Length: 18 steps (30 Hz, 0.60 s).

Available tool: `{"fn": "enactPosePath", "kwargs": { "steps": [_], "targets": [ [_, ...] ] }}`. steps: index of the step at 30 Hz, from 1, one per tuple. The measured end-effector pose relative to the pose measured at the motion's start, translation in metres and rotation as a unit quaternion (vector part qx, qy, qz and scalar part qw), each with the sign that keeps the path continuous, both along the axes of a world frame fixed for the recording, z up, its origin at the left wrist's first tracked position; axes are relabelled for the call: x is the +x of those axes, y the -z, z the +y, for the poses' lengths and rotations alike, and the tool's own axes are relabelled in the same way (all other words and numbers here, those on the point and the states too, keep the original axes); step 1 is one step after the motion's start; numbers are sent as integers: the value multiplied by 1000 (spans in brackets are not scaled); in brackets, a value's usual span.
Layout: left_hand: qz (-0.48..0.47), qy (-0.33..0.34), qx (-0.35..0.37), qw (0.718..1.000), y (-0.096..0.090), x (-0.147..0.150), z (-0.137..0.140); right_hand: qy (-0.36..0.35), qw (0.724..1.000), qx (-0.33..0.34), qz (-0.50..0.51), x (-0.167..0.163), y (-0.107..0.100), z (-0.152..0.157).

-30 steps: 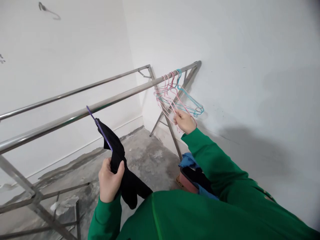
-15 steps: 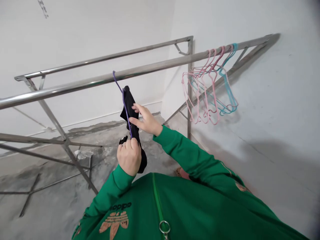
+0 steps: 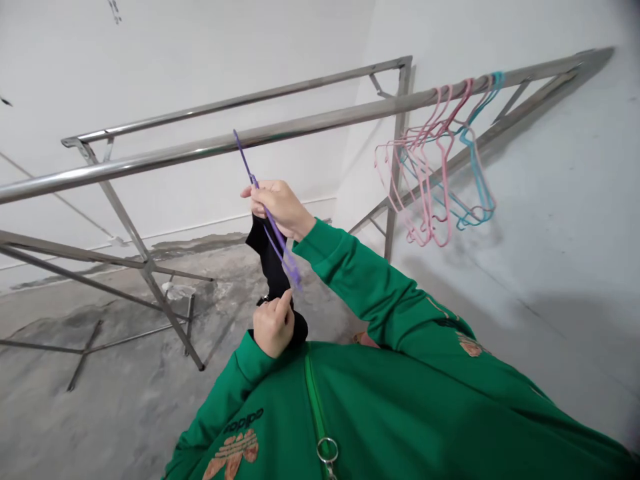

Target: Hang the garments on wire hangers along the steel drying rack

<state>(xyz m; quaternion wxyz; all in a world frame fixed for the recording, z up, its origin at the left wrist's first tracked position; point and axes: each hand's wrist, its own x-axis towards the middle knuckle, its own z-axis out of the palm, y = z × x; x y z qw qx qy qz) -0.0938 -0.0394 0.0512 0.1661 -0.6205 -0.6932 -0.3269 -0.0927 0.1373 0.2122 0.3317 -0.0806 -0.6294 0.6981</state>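
Observation:
A purple hanger point(image 3: 273, 225) hooks over the front metal rail, its lower end tilted toward me and blurred. Close below the hook, my right hand point(image 3: 283, 205) is closed around the upper part of the hanger. Black cloth point(image 3: 273, 263), seemingly a small garment, hangs down from under those fingers; whether they pinch it too is hard to see. Lower down, my left hand point(image 3: 273, 325) is closed on the cloth, with its index finger partly extended. A small shiny dark piece point(image 3: 262, 301) shows beside the left knuckles. The garment's full shape is hidden by folds and hands.
The metal drying rack point(image 3: 165, 155) has two long rails and crossed legs at left. Several pink hangers point(image 3: 444, 160) and blue hangers point(image 3: 481, 177) hang at its right end, near the white wall point(image 3: 575, 200). A clear plastic bag point(image 3: 177, 291) lies by the rack's legs.
My right hand has gone from open beside the cloth to closed at the hanger's top. My left hand has let go of the hanger's lower end and moved down onto the cloth.

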Motion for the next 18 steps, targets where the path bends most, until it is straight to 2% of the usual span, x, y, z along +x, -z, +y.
{"fn": "enactPosePath", "kwargs": {
  "steps": [2,5,8,10,13,18],
  "targets": [
    [-93,-8,22,995,2,-9,2,-51,996,-76,17,16,-15,9],
    [-209,-102,75,970,-3,-39,4,-91,980,-169,46,40,-31,31],
    [-259,-201,108,938,-10,-70,5,-88,972,-207,73,58,-39,52],
    [-263,-231,115,930,-13,-81,2,-73,971,-210,89,70,-38,63],
    [-245,-231,112,935,-15,-78,-7,-38,975,-195,100,90,-27,77],
    [-249,-161,108,949,-21,-55,-23,65,980,-152,109,130,1,104]
  ]
}}
